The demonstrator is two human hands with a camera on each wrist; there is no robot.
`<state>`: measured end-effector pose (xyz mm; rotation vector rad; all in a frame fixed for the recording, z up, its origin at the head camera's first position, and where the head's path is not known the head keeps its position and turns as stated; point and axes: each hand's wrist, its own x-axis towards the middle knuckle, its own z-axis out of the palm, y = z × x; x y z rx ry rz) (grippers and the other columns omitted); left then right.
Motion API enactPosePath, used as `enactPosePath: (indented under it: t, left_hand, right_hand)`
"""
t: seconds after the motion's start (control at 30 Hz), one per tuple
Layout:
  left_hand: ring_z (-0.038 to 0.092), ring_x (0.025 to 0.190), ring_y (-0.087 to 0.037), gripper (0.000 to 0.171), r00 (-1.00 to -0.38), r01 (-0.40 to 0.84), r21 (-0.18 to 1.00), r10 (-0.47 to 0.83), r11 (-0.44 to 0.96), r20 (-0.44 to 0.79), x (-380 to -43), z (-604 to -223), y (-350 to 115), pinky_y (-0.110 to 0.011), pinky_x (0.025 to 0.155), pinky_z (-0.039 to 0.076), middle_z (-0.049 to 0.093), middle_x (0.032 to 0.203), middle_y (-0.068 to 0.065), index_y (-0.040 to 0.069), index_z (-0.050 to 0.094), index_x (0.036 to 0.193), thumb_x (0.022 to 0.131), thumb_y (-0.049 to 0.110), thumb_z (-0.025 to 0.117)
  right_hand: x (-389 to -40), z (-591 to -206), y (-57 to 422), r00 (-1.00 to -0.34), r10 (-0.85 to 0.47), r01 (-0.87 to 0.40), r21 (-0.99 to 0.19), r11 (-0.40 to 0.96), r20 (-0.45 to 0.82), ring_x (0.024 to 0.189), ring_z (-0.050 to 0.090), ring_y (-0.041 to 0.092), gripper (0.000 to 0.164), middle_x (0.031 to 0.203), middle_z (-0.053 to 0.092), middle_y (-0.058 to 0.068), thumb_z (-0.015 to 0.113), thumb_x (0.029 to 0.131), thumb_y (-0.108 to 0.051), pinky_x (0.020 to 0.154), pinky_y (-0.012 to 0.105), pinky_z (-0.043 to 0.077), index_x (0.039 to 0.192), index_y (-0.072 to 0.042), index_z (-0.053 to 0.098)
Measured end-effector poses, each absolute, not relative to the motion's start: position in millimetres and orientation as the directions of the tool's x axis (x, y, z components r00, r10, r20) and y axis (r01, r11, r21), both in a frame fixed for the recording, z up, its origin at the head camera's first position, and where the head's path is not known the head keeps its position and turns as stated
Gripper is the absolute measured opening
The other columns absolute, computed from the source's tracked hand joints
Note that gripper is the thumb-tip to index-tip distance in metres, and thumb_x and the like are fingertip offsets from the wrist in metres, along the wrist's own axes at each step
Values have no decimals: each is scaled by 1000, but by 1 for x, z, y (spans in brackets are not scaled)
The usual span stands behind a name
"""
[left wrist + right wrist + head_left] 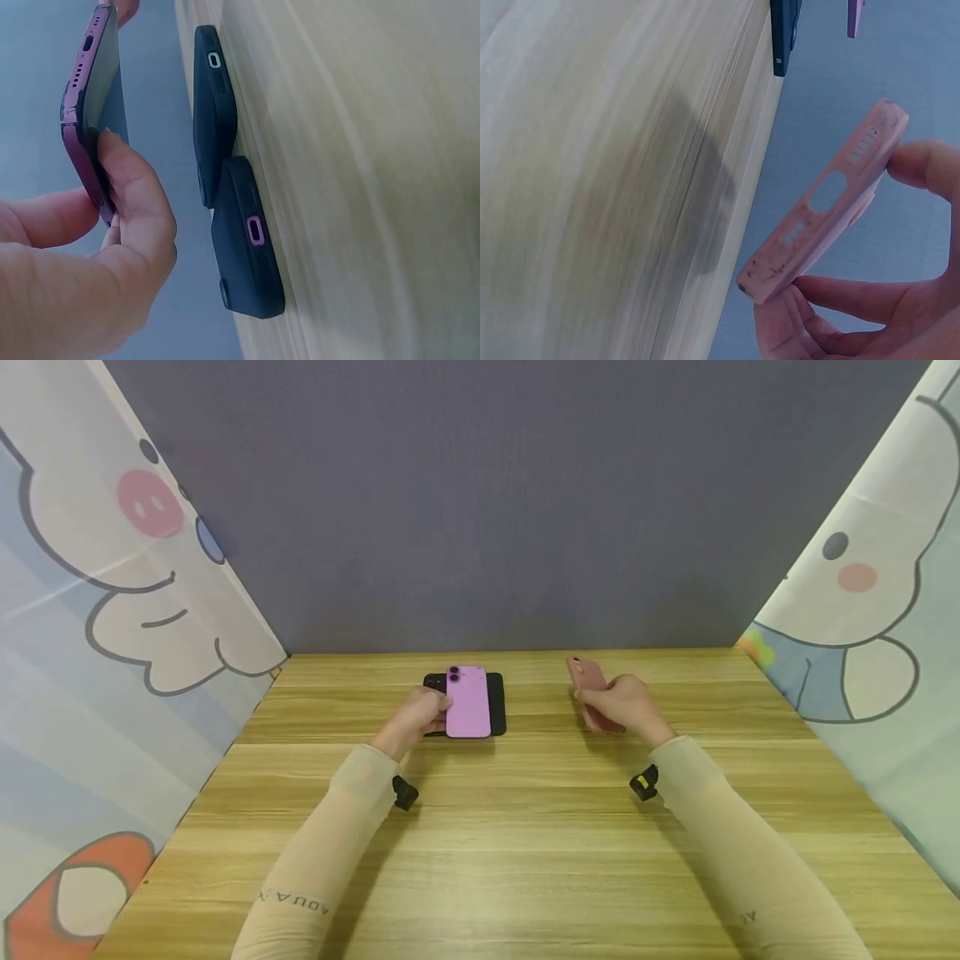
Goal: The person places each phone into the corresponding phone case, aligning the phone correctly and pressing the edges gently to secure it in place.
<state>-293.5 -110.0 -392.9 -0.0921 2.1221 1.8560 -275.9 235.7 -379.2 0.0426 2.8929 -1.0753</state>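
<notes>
My left hand (422,714) grips a pinkish-purple phone (469,703) by its left edge, its camera side facing up. The left wrist view shows the phone's bottom edge with its charging port, raised over the table. Below it, two black-cased phones (215,105) lie side by side on the wood; the nearer one (247,247) has a pink-rimmed port. In the head view the purple phone covers much of both. On the right, my right hand (628,703) holds a tilted pink phone case (825,199) between thumb and fingers, above the table, its oval port opening showing.
The wood-grain table (495,843) ends at a dark grey upright panel (495,510) at the back. Cartoon-printed cloths (67,635) stand along the left and right sides. A small black wrist device (405,793) sits on each wrist.
</notes>
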Motion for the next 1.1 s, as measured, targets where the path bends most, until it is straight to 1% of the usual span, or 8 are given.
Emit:
enactPosePath:
  t: [0.13,0.33,0.57,0.7,0.87,1.0,1.1]
  left_hand:
    - [62,73,-18,18,-947,-245,959,174,144,-269,-293,-393,-106,-37,80,57,61,84,-9,-4,59,95,104,2,44]
    - [60,73,-18,21,-945,-235,961,197,147,-261,-292,-394,-100,-35,77,56,59,82,-8,-1,57,91,106,3,43]
    - [62,76,-20,16,-946,-235,964,200,128,-257,-292,-390,-94,-39,83,57,61,86,-10,-5,57,102,105,3,43]
    - [62,75,-20,15,-945,-243,962,196,122,-263,-292,-390,-93,-37,81,57,61,87,-10,-6,57,105,105,2,44]
    - [60,74,-19,16,-944,-237,963,204,130,-260,-290,-391,-92,-34,76,56,59,86,-10,-5,57,101,106,3,43]
    - [59,74,-19,17,-943,-235,962,206,137,-260,-288,-392,-90,-37,77,55,59,86,-10,-4,57,99,106,3,43]
    - [60,74,-20,17,-944,-231,963,208,139,-257,-287,-391,-88,-37,77,55,59,86,-10,-4,56,99,106,3,43]
  right_hand:
    - [-275,-378,233,-998,-3,37,-662,749,-60,71,59,22,56,91,69,18,67,91,-49,55,29,46,98,6,69]
    - [-273,-378,228,-998,-10,35,-680,733,-62,68,59,20,55,87,68,14,68,90,-52,55,29,46,96,3,69]
    - [-274,-376,225,-999,-19,18,-689,725,-46,65,58,19,52,82,67,12,68,90,-51,54,29,47,93,1,69]
    - [-273,-374,222,-998,-26,18,-690,724,-53,66,60,19,53,86,68,13,67,90,-51,54,29,48,96,1,69]
    - [-271,-373,217,-997,-40,16,-698,716,-65,70,62,22,55,93,71,17,67,91,-50,57,31,50,102,4,70]
    - [-269,-372,214,-996,-46,20,-709,705,-74,74,64,22,57,99,71,19,67,92,-50,62,34,54,107,5,69]
    - [-268,-372,212,-995,-47,28,-714,700,-86,73,64,22,55,97,70,17,67,92,-49,62,34,54,107,4,69]
